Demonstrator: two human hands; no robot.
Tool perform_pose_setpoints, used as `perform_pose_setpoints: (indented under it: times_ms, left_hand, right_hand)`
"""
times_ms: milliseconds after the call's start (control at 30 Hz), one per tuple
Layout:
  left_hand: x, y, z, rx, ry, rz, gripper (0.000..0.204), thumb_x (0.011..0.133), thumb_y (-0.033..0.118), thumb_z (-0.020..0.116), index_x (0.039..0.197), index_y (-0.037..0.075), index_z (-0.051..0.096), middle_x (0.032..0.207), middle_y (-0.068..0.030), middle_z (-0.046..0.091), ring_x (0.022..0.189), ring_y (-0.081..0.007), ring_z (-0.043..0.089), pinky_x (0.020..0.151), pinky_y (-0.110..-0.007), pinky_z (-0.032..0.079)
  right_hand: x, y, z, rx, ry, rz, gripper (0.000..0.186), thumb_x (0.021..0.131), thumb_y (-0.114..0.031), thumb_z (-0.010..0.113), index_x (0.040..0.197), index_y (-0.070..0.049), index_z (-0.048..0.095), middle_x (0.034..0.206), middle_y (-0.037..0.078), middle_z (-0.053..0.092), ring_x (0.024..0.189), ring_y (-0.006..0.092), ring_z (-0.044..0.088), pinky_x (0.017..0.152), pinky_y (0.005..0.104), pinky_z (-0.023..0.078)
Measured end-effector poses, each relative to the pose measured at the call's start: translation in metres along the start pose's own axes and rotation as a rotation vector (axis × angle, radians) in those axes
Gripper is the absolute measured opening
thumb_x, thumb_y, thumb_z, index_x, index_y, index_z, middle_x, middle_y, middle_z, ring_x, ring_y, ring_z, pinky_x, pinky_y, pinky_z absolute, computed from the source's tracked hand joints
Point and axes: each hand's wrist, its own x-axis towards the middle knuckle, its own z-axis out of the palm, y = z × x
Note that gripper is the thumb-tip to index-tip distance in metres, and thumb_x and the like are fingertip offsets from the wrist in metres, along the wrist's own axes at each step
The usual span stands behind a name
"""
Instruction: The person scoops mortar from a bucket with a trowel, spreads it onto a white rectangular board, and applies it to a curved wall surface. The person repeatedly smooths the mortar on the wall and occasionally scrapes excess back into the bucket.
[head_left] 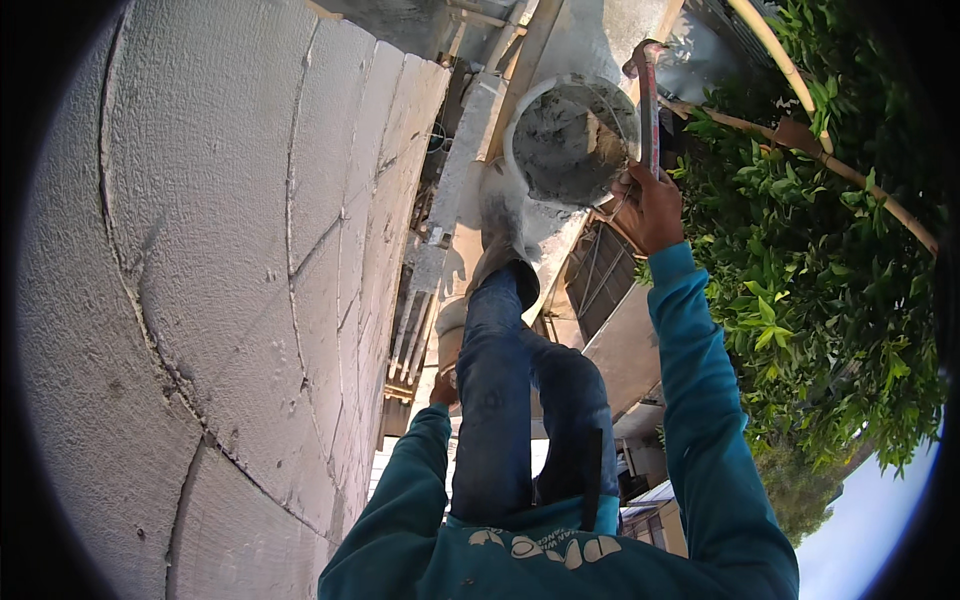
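Note:
My right hand (655, 208) is closed around the lower end of a hammer (652, 110) with a worn red and grey handle; its head points away from me. Right beside that hand is a round bucket (512, 150) with wet grey mortar (565, 145) inside and a pale rim. A thin wire handle runs along the bucket near my fingers; whether they grip it too, I cannot tell. Low on the left, my left hand (446, 388) is partly hidden by my leg, its fingers curled next to a pale rounded object (452, 340) I cannot identify.
A wall of large grey blocks (230, 200) with rough mortar joints rises on my left. My boot (503, 215) stands on a narrow plank walkway (545, 240), high up. Bamboo poles (780, 60) and leafy branches (800, 260) crowd the right side. Wooden battens (410, 335) lie along the wall.

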Motion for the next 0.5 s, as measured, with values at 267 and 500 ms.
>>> perform_pose_setpoints:
  times_ms: [267, 500]
  left_hand:
    - [0.042, -0.01, 0.006, 1.057, -0.137, 0.26, 0.041, 0.092, 0.033, 0.047, 0.126, 0.015, 0.062, 0.137, -0.0134, 0.053, 0.14, -0.0314, 0.03, 0.111, -0.054, 0.024]
    - [0.051, -0.004, -0.013, 0.236, 0.016, -0.057, 0.062, 0.094, 0.035, 0.057, 0.146, 0.009, 0.034, 0.144, -0.0169, 0.044, 0.134, -0.0344, 0.039, 0.11, -0.044, 0.038]
  right_hand:
    - [0.002, 0.004, -0.012, 0.055, 0.017, -0.059, 0.018, 0.092, -0.018, 0.065, 0.092, -0.001, 0.06, 0.086, 0.01, 0.066, 0.085, 0.0242, 0.07, 0.077, 0.0351, 0.057]
    - [0.102, -0.029, -0.043, -0.534, 0.133, -0.222, 0.04, 0.079, -0.03, 0.074, 0.092, 0.006, 0.064, 0.076, 0.012, 0.067, 0.065, 0.0207, 0.069, 0.052, 0.0293, 0.053]
